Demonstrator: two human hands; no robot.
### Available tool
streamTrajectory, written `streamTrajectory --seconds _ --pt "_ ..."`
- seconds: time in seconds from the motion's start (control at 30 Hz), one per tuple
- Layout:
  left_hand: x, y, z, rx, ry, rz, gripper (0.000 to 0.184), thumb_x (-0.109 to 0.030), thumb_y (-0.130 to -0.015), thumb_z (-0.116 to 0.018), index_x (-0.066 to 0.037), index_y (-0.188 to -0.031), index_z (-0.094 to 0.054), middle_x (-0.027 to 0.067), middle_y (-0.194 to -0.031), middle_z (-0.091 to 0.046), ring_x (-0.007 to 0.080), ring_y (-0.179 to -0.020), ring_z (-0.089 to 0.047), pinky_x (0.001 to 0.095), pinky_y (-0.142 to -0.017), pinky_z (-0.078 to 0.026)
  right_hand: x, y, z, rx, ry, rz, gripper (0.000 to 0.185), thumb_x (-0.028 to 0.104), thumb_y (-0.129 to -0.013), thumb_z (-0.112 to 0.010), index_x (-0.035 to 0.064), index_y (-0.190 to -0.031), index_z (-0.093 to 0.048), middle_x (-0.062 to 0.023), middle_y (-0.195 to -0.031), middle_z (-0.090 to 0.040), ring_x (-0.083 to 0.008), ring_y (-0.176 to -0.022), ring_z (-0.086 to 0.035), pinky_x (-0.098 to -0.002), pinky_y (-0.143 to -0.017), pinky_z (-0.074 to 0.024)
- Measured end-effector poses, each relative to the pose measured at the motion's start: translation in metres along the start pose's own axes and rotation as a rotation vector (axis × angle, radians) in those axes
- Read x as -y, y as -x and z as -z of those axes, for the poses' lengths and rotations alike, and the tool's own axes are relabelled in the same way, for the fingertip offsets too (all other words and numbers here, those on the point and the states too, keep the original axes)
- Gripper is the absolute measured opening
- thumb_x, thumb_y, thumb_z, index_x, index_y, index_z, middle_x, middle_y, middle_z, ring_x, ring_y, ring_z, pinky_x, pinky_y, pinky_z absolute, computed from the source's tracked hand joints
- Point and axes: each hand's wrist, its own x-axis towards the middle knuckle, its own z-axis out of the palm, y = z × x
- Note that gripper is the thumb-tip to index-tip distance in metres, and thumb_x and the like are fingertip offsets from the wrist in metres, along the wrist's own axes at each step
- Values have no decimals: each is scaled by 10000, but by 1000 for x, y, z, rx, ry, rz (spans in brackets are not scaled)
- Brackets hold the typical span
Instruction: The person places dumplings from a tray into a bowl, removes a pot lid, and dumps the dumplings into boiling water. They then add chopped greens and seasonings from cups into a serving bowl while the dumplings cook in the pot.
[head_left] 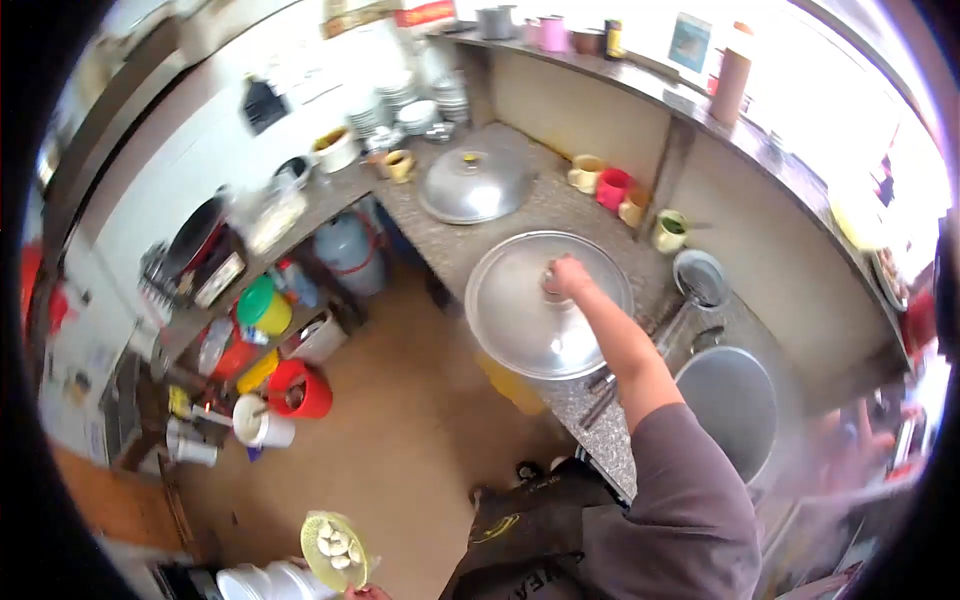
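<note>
My right hand (568, 277) is closed around the knob of a wide, round metal lid (510, 320) above the speckled counter. What lies under the lid is hidden. At the bottom edge, my left hand (368, 593) shows only in part, with its fingers on the rim of a small yellow-green plastic basket (318, 573). Several white rounded pieces (338, 545) lie inside the basket; I cannot make out what they are. To the right of my right forearm stand a deep metal pot (728, 405) and a metal strainer (702, 277) with a long handle.
Another domed metal lid (475, 188) lies farther back on the counter (455, 245). Cups, including a red mug (613, 188), line the wall. A red bucket (300, 390) and a white bucket (263, 422) stand at the left. A raised shelf (640, 85) runs along the right.
</note>
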Motion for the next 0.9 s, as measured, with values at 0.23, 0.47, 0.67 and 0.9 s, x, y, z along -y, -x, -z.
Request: streamTrajectory --seconds 0.23,0.47,0.67,0.9 --pt "-9 -216 -176 -409 -1196 -91 218 -103 -850 -522 14 -1015 -602 117 -976 -587 233 -869 -508 352 -757 -425 -15 -18 -23 -104 -33 -208 321 290 -681 -638 105 -942 -642 -173 -1054 -585 -315 -944 -603 -418 -814 -502" --pt "43 -457 -289 128 -452 304 273 -135 -854 -543 6 -1087 -564 113 -1076 -591 187 -912 -534 294 -764 -429 -30 -7 -45 -231 -257 -331 421 296 -683 -660 164 -1078 -604 -170 -1079 -572 -345 -960 -591 -434 -822 -491" --pt "126 -541 -414 278 -427 423 264 -132 -849 -545 -6 -1081 -550 85 -1036 -623 141 -796 -598 221 -635 -474 -74 131 -52 -1103 -353 -748 534 186 -723 -670 34 -1205 -495 -196 -1164 -520 -353 -1109 -471 -436 -943 -387" --pt "218 -449 -516 524 -348 714 352 -132 -859 -552 35 -1161 -486 128 -1127 -587 171 -837 -600 249 -615 -487 -98 224 -122 -774 -295 -1352 472 228 -806 -569 48 -1228 -457 -200 -854 -618 -370 -817 -590 -499 -793 -437"
